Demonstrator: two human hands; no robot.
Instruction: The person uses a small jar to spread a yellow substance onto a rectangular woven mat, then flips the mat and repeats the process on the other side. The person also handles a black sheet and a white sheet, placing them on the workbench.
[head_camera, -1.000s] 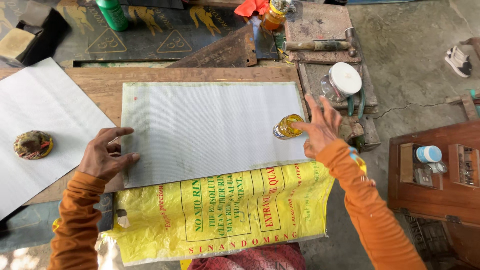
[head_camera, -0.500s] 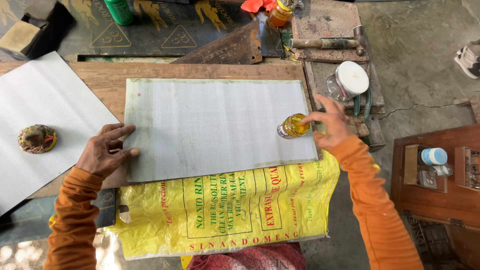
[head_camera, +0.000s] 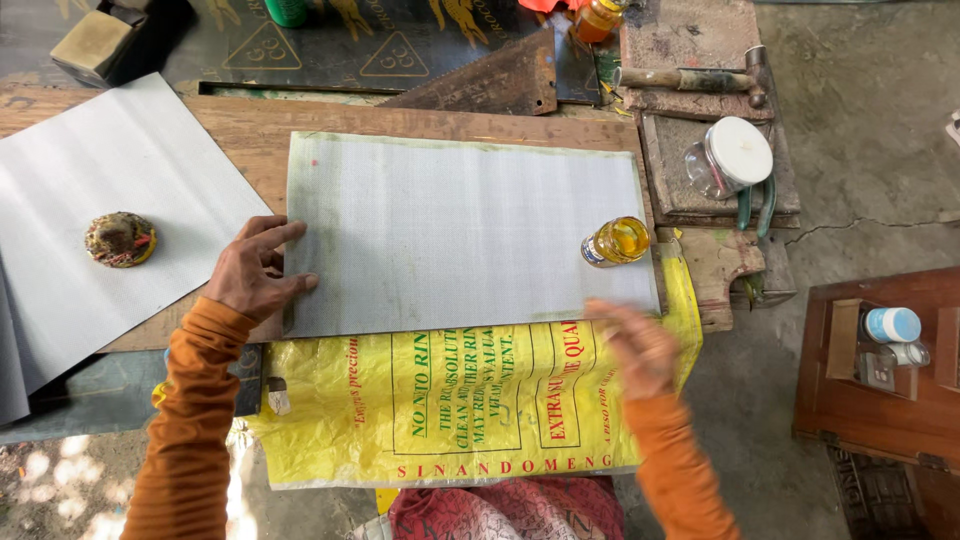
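Observation:
A grey-white woven sheet (head_camera: 450, 230) lies flat on a wooden board (head_camera: 240, 125). My left hand (head_camera: 250, 275) presses flat on the sheet's left edge, fingers spread. A small jar of yellow liquid (head_camera: 615, 242) stands alone on the sheet's right edge. My right hand (head_camera: 635, 345) is blurred with motion below the jar, over the sheet's lower right corner and a yellow printed sack (head_camera: 470, 410), holding nothing. Both arms wear orange sleeves.
A second grey sheet (head_camera: 90, 180) lies at left with a small round lump (head_camera: 120, 240) on it. Behind are a saw blade (head_camera: 490, 80), a hammer (head_camera: 700, 80), a white-lidded jar (head_camera: 730, 160), pliers and an orange bottle (head_camera: 598, 18). A wooden box (head_camera: 880, 400) with small containers stands at right.
My right hand set the yellow jar on the sheet's right edge, let go of it and drew back toward me. My left hand stayed on the sheet.

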